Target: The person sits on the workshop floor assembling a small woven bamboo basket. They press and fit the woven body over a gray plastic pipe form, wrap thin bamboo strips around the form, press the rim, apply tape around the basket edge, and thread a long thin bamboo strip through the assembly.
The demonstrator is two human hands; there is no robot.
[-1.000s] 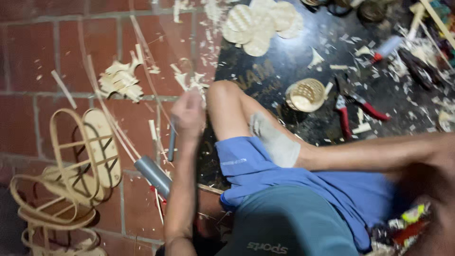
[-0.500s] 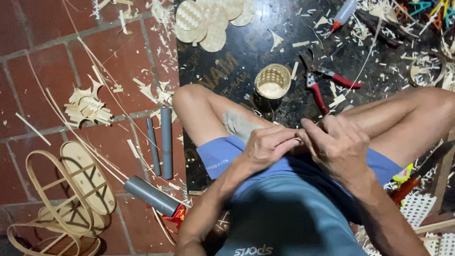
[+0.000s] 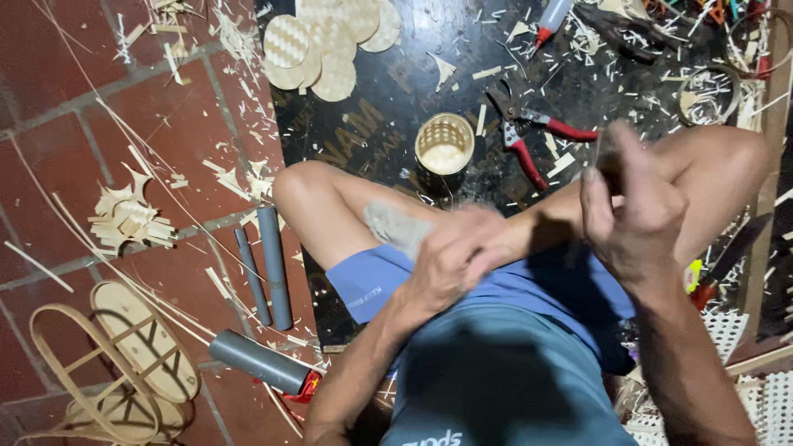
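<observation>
Two hands work over the lap in the head view, the only view there is. The left hand is loosely curled above the blue shorts, fingers bent toward the palm; motion blur hides whether anything lies inside it, so I cannot tell what it grips. The right hand is raised higher and further out, over the right knee, thumb and fingers pinched together as if on something thin; a faint sliver seems to rise from the fingertips, but it is too blurred to be sure. The small round woven cup stands upright on the dark board, straight ahead of the left hand, just beyond the left shin, open mouth up. The left hand is the nearer of the two. The red-handled cutters lie just to the cup's right, handles pointing right, nearer the right hand. Grey tubes lie on the brick floor, well left
</observation>
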